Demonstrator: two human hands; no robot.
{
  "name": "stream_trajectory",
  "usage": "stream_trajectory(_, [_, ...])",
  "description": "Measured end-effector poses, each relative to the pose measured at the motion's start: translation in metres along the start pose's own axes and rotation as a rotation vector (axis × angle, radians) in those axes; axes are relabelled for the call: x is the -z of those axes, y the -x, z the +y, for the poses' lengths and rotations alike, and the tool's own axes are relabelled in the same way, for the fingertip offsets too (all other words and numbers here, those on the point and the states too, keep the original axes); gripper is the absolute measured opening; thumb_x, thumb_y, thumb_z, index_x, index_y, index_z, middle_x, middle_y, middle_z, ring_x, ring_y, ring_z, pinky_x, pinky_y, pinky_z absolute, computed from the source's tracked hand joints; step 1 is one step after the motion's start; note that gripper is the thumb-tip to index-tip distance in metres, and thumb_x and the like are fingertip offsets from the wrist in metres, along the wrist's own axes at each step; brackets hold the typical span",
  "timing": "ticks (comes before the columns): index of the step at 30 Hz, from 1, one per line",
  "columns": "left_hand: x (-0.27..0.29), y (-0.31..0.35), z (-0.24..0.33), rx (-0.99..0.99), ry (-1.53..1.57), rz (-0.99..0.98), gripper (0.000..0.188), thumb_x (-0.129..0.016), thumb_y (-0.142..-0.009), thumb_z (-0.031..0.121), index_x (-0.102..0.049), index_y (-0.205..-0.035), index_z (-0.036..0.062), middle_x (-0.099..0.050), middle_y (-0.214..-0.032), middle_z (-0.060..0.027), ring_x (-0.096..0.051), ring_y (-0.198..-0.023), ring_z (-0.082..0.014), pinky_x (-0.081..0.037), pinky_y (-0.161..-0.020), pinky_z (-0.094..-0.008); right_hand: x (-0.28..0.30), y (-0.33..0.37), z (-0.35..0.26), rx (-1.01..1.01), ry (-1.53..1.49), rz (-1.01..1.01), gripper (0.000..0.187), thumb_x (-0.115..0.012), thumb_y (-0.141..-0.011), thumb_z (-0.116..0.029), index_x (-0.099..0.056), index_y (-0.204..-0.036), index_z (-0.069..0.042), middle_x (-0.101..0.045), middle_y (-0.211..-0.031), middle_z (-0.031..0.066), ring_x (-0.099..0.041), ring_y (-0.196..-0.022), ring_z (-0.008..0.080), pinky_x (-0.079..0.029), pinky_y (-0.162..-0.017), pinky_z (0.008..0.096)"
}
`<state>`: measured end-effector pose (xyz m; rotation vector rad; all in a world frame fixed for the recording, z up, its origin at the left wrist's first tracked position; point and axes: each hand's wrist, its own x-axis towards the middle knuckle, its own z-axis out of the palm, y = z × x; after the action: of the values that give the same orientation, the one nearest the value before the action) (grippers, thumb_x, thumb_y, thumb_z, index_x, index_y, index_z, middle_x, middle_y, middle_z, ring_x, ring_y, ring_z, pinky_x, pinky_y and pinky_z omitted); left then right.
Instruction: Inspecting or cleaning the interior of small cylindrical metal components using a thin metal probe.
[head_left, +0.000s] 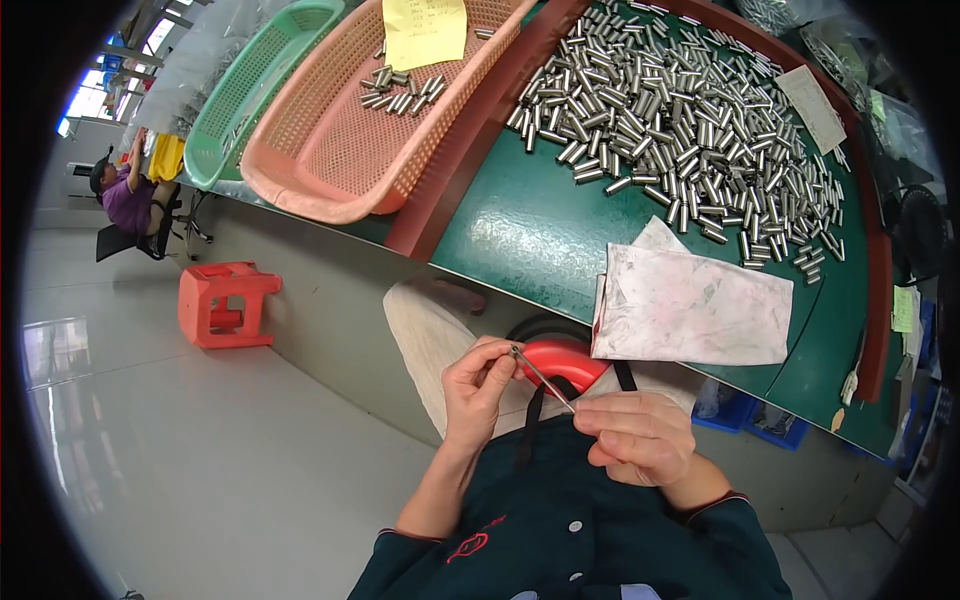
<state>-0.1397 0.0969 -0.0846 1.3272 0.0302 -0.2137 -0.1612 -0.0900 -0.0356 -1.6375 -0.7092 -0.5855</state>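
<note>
A thin metal rod (545,378) slants between my two hands above my lap. My left hand (474,388) pinches it at its upper end, where a small dark tip shows beside the thumb and forefinger; whether a separate small part sits there, I cannot tell. The lower end of the rod is held between the thumb and fingers of my right hand (645,432). Beyond the hands, a stained white cloth (700,305) lies folded over the front edge of the green table (520,225). Many short shiny metal pins (660,120) are heaped behind it.
A pink basket (345,205) with several pins and a yellow note stands left of the brown table rail (440,190). Beside it is a green basket (205,150). A red stool (225,305) is on the floor at left; farther back sits another person (135,195). Blue bins (775,425) are under the table.
</note>
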Motion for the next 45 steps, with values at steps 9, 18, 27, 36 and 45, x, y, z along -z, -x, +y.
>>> stream_trajectory(9, [-0.002,0.001,-0.002,0.048,0.137,0.024,0.014,-0.053,-0.083,0.002,-0.057,-0.094,-0.0055,-0.054,-0.088,-0.0083,-0.053,-0.072,-0.0123,-0.044,-0.067,-0.0218,0.001,0.001,-0.002,-0.008,0.052,-0.014,0.028,-0.068,-0.072,-0.007,-0.052,-0.092,0.003,-0.062,-0.086,0.0184,-0.064,-0.078,0.0308,-0.054,-0.061,0.0349])
stream_trajectory(18, [-0.002,0.001,0.0,0.308,0.688,0.065,0.014,-0.055,-0.084,0.007,-0.056,-0.096,-0.0004,-0.056,-0.079,-0.0064,-0.052,-0.071,-0.0132,-0.044,-0.067,-0.0227,-0.001,0.005,0.002,0.017,-0.01,0.042,0.031,-0.069,-0.069,-0.006,-0.052,-0.093,0.002,-0.062,-0.087,0.0184,-0.063,-0.081,0.0317,-0.054,-0.065,0.0357])
stream_trajectory(27, [-0.014,0.001,0.019,0.356,0.901,0.181,0.014,-0.054,-0.085,0.01,-0.053,-0.096,0.0022,-0.059,-0.081,-0.0053,-0.055,-0.068,-0.0097,-0.044,-0.064,-0.0205,0.004,-0.001,-0.003,0.124,-0.018,-0.008,0.021,-0.063,-0.072,0.0,-0.055,-0.089,0.009,-0.061,-0.091,0.0214,-0.062,-0.086,0.0308,-0.053,-0.07,0.037])
stream_trajectory(36, [-0.042,-0.002,0.038,0.208,0.715,0.21,0.013,-0.053,-0.086,0.011,-0.053,-0.094,0.0013,-0.058,-0.078,-0.0051,-0.05,-0.063,-0.0096,-0.043,-0.061,-0.0206,0.015,0.002,-0.011,0.183,-0.037,0.122,0.023,-0.068,-0.071,-0.005,-0.056,-0.087,0.005,-0.062,-0.089,0.0177,-0.062,-0.085,0.0296,-0.054,-0.07,0.0358])
stream_trajectory(45, [-0.076,-0.02,0.066,-0.089,0.38,0.122,0.012,-0.053,-0.087,0.013,-0.053,-0.092,0.0019,-0.055,-0.075,-0.0045,-0.048,-0.061,-0.0094,-0.04,-0.058,-0.0213,0.048,-0.007,-0.024,0.221,-0.001,0.114,0.023,-0.067,-0.072,-0.008,-0.057,-0.088,0.004,-0.062,-0.091,0.018,-0.062,-0.087,0.0289,-0.053,-0.072,0.0363])
